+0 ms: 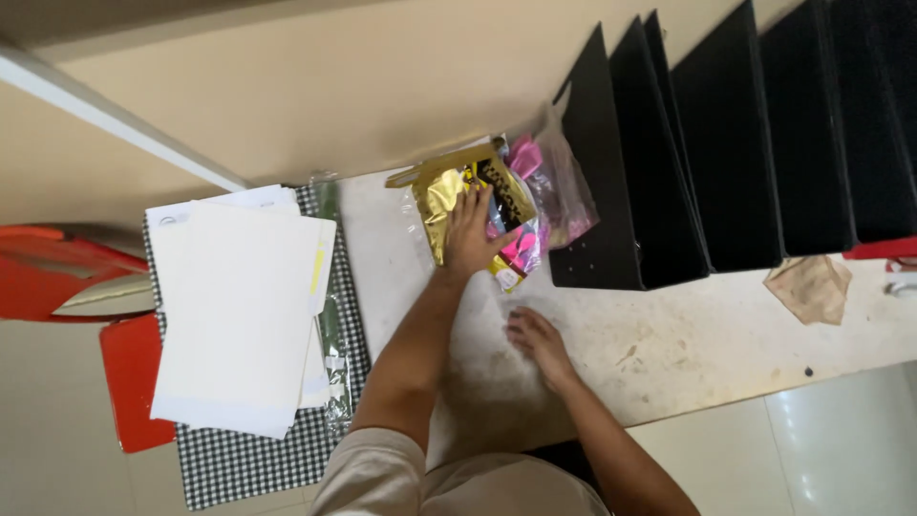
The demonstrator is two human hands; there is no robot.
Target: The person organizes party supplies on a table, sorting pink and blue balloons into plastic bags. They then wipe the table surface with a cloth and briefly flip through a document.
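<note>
Seen from above: a worn, stained white worktop [669, 354] against a beige wall.

Left hand [470, 234]: flat, fingers spread, palm down on a clear plastic bag with shiny gold foil pieces inside [449, 196]. Bag lying on the worktop near the wall, just left of the black boxes, crinkled, mouth not readable. Inside it: gold foil sheets, a black-and-gold patterned card, bits of yellow. Pressed, not pinched.

Touching it on the right, a second clear plastic bag with pink items inside [559, 191], partly tucked against the nearest black box; contents bright pink, shapes too bunched to tell apart. More pink showing just below the left hand's fingers.

Right hand [537, 339]: resting on the bare worktop, nearer the front edge, apart from both bags; fingers loosely curled and slightly parted, holding nothing.

Right of the bags: a row of tall black open-topped file boxes [726, 162], standing side by side with slanted tops; insides dark, contents not visible.

Further right, on the worktop: a crumpled brown paper scrap [812, 287].

Left of the arms: a stack of white paper sheets [239, 315], slightly fanned, lying on a black-and-white checked cloth [253, 459]. Past the cloth's left edge, a red plastic chair [57, 277].
</note>
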